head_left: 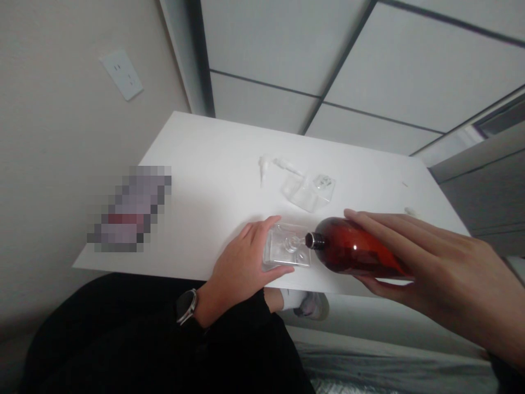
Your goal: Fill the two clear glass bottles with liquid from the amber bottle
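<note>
My right hand [422, 257] is wrapped round an amber bottle [361, 249], which is tipped so that its black-threaded mouth points left. That mouth is over the edge of a clear square bottle [289, 246], and a thin clear stream seems to run from it to the square bottle's opening. With thumb and fingers on either side, my left hand [250, 251] grips the square bottle on the table. Just behind lies a second clear container [309, 189]. Beside it are a white nozzle piece [263, 167] and a white pump part [289, 166].
Everything stands on a white table [205, 164], whose near edge runs just in front of me. A blurred-out flat object [131, 210] lies at the left end. White panels [266, 44] rise behind the table, and a wall with an outlet [122, 74] is at left.
</note>
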Demonstrator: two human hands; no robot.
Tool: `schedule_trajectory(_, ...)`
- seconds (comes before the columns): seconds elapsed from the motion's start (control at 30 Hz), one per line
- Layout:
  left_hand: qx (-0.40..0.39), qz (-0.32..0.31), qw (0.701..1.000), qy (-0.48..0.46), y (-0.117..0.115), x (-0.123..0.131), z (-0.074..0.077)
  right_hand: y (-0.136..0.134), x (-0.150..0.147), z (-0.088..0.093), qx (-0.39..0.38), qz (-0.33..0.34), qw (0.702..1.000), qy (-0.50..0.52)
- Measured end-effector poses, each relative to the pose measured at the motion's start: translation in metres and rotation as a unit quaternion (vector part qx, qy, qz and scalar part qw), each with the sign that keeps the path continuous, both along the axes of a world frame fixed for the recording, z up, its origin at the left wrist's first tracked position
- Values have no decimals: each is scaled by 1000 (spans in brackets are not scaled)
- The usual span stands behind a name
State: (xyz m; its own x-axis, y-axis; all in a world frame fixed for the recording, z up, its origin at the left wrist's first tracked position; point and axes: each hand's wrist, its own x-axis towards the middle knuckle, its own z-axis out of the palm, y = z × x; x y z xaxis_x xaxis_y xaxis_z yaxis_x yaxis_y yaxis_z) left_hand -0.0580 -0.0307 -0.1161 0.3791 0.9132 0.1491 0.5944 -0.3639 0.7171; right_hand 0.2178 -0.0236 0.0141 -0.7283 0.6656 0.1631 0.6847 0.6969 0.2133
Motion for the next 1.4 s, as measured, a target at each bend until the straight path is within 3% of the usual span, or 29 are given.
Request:
schedule_trajectory(0.83, -10, 28, 999, 16, -3, 0, -1, 2, 0, -7, 18, 5, 1000, 15)
schedule_trajectory(1.4, -11, 11, 1000, 5, -2, -1, 3, -3, 5, -6, 4, -10, 1000, 24)
